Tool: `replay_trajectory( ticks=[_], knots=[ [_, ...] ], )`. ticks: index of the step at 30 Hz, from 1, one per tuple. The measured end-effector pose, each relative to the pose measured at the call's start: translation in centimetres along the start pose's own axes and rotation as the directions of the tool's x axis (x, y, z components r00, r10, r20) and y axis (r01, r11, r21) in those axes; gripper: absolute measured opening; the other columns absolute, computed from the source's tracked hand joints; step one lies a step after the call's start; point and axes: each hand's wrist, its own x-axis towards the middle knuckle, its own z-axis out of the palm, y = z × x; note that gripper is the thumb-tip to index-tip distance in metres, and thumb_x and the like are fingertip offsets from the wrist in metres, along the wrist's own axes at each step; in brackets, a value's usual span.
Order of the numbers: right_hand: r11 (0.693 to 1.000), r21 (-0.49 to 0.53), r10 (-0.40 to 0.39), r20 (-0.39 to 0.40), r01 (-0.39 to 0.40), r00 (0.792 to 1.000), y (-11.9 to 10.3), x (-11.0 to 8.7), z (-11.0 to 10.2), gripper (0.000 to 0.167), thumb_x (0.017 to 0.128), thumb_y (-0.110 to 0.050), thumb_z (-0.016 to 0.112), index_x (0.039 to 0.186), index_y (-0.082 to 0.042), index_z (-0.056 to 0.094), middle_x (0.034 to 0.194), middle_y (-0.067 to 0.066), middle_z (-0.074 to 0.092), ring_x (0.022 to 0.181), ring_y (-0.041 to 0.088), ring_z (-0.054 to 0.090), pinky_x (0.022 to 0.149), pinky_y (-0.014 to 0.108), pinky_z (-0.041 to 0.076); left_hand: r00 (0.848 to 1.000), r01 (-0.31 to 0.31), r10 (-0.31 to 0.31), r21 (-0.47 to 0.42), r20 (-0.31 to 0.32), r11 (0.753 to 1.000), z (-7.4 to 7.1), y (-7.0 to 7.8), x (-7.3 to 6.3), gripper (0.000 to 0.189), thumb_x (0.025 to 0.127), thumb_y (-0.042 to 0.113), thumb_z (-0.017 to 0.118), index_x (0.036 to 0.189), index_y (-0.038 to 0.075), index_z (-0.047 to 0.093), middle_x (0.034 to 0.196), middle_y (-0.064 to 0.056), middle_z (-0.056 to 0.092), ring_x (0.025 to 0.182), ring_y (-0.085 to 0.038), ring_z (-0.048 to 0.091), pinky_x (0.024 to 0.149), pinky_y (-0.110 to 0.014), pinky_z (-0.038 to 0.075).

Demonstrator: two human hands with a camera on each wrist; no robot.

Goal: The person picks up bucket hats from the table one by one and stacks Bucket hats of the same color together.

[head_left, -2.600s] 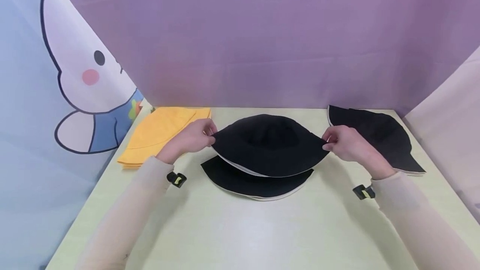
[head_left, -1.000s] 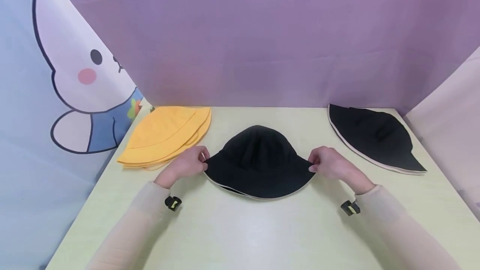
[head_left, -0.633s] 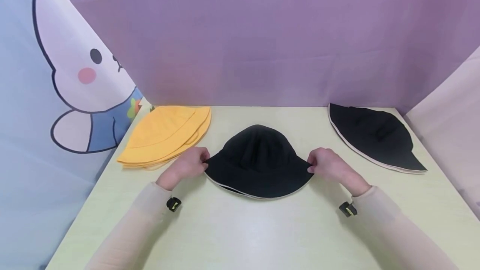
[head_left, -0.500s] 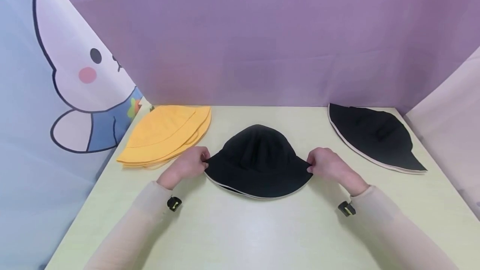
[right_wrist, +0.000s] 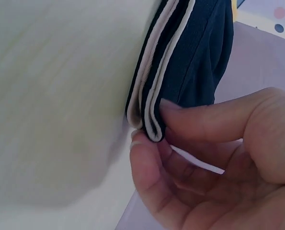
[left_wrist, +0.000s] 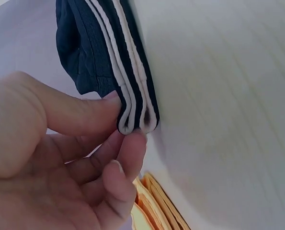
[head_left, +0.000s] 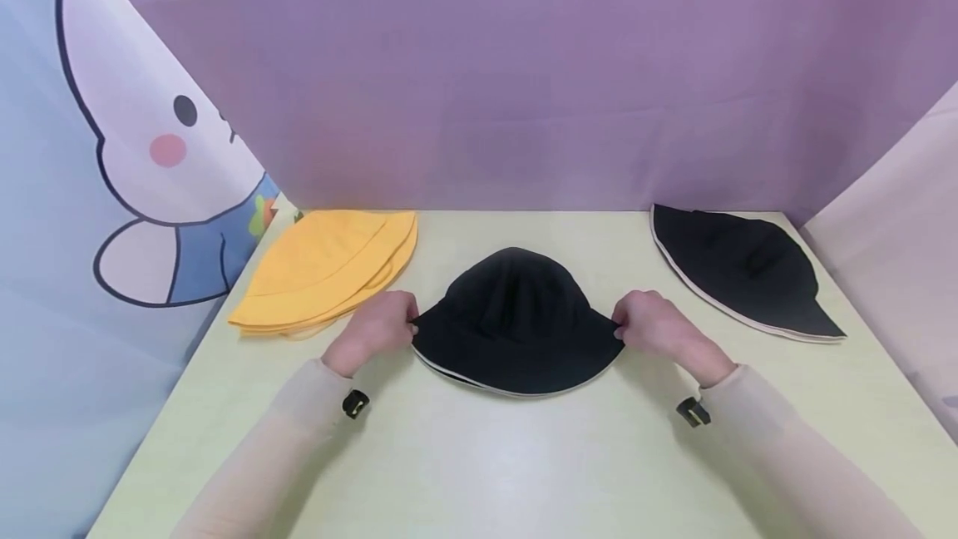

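Two black bucket hats (head_left: 516, 314) with pale trim lie folded flat, one on top of the other, in the middle of the table. My left hand (head_left: 380, 321) pinches the left brim corner of the upper hat, and my right hand (head_left: 653, 323) pinches its right corner. In the left wrist view, the folded brim ends (left_wrist: 132, 103) show in layers, thumb on top and fingertips at their lower edge. A similar layered brim (right_wrist: 154, 96) appears in the right wrist view, with the thumb over the upper hat and fingertips beneath it. Most of the lower hat is hidden.
Yellow folded bucket hats (head_left: 322, 269) lie stacked at the table's back left. Another folded black hat (head_left: 744, 273) rests at the back right. A purple cloth (head_left: 479, 73) hangs behind the pale table (head_left: 494, 472), with a rabbit-print cloth (head_left: 150, 215) on the left.
Both hands have lowered the upper black hat toward me onto the lower one, so their brims now line up. In the last second the hands have barely moved.
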Motion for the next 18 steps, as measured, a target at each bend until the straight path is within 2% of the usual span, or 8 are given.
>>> replay_trajectory(
  ticks=[6,11,15,18],
  knots=[
    [0.998,0.045,-0.045,-0.02,0.045,0.999,1.0,0.0,-0.5,0.006,0.087,-0.003,0.072,0.087,-0.002,0.078,0.081,0.002,0.073,0.072,0.017,0.06,0.07,0.037,0.051,1.0,0.008,-0.008,0.025,0.018,1.0,0.1,0.3,0.2,0.008,0.084,0.002,0.069,0.081,0.007,0.064,0.081,-0.001,0.062,0.075,-0.021,0.056,0.072,-0.037,0.049],
    [0.997,0.026,-0.066,-0.064,0.068,0.996,2.3,0.4,-1.5,0.008,0.088,-0.005,0.07,0.088,-0.001,0.078,0.083,0.006,0.074,0.073,0.017,0.063,0.07,0.038,0.052,0.999,0.014,-0.015,0.027,0.034,1.0,0.0,0.3,0.3,0.008,0.084,0.002,0.068,0.083,0.007,0.062,0.083,-0.003,0.062,0.077,-0.022,0.056,0.074,-0.038,0.049],
    [0.999,-0.011,-0.051,-0.112,0.05,0.992,3.5,1.0,-2.5,0.01,0.089,-0.008,0.069,0.088,-0.003,0.078,0.082,0.006,0.074,0.074,0.019,0.063,0.072,0.041,0.051,0.999,0.026,-0.028,0.052,0.039,0.998,0.1,0.3,0.5,0.007,0.085,0.003,0.069,0.084,0.007,0.063,0.084,-0.003,0.062,0.079,-0.022,0.056,0.074,-0.038,0.049],
    [1.0,-0.02,0.003,-0.136,-0.006,0.991,4.7,1.5,-3.3,0.013,0.09,-0.01,0.067,0.091,-0.002,0.078,0.084,0.007,0.074,0.075,0.022,0.062,0.073,0.044,0.05,0.998,0.031,-0.035,0.071,0.047,0.997,0.3,0.5,0.6,0.008,0.085,0.005,0.07,0.085,0.006,0.063,0.085,-0.003,0.062,0.079,-0.022,0.056,0.073,-0.037,0.049]
  ],
)
